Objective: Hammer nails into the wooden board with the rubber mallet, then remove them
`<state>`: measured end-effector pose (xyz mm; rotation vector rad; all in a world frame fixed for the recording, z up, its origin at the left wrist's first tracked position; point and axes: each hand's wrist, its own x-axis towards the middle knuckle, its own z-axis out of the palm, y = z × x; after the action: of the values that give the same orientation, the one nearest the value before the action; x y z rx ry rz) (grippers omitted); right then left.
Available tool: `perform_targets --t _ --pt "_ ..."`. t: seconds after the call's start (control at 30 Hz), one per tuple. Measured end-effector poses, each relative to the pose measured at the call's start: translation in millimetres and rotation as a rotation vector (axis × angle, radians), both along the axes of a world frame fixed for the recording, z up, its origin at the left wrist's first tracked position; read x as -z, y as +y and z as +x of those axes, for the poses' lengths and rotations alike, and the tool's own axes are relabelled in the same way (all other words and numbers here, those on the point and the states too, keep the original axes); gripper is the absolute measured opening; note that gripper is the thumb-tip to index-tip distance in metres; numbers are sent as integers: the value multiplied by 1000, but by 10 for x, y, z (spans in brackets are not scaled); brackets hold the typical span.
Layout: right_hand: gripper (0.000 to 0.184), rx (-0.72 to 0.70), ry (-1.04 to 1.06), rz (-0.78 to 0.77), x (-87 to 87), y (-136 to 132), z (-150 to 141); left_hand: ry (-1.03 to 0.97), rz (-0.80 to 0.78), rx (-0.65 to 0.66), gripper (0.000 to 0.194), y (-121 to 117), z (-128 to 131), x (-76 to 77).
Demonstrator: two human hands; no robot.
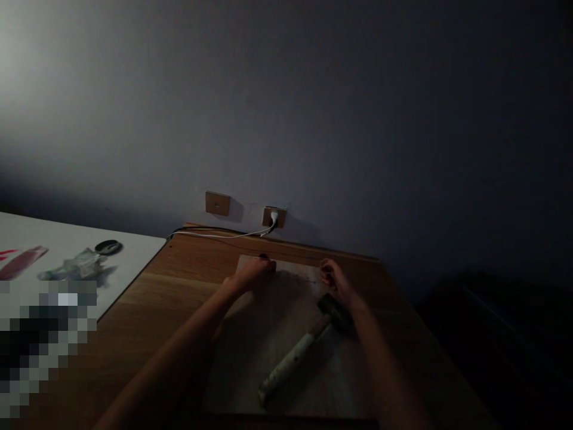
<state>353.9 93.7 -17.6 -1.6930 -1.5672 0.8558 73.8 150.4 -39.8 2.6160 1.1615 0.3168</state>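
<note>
A mallet with a dark head (335, 312) and a pale, worn handle (286, 365) lies slantwise on a pale flat board (242, 352). Over the board's far left corner is my left hand (256, 272), fingers closed, with a small dark bit showing beside them that I cannot identify. My right hand (332, 276) is near the far right corner, beyond the mallet head, its fingers curled in; whether they hold anything is too dark to see. Between the hands a thin dark line (308, 280), perhaps a slender piece, shows on the board.
The board rests on a wooden table (156, 310) against a wall. A socket (280, 217) holds a white plug, and its cable (215, 236) runs left along the table's back edge. On a white surface (134, 239) at left lie a crumpled clear bag (83, 263) and a dark roll (108, 247).
</note>
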Motion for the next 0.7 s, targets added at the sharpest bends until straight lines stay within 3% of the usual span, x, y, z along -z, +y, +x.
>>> perform_targets --t 0.13,0.3,0.4,0.6,0.7 --pt "32 11 441 100 -87 -50 -9 24 39 -6 21 -26 21 -6" --pt "36 75 578 149 -110 2 -25 6 44 6 18 -36 11 -36" --pt "39 120 471 124 -39 39 -53 -20 30 18 16 -20 -12 -40" --pt "21 177 -25 42 97 9 -188 -76 -1 -29 21 -15 37 16" --pt "26 169 -197 12 125 -24 -286 -103 -15 -51 20 -10 48 33"
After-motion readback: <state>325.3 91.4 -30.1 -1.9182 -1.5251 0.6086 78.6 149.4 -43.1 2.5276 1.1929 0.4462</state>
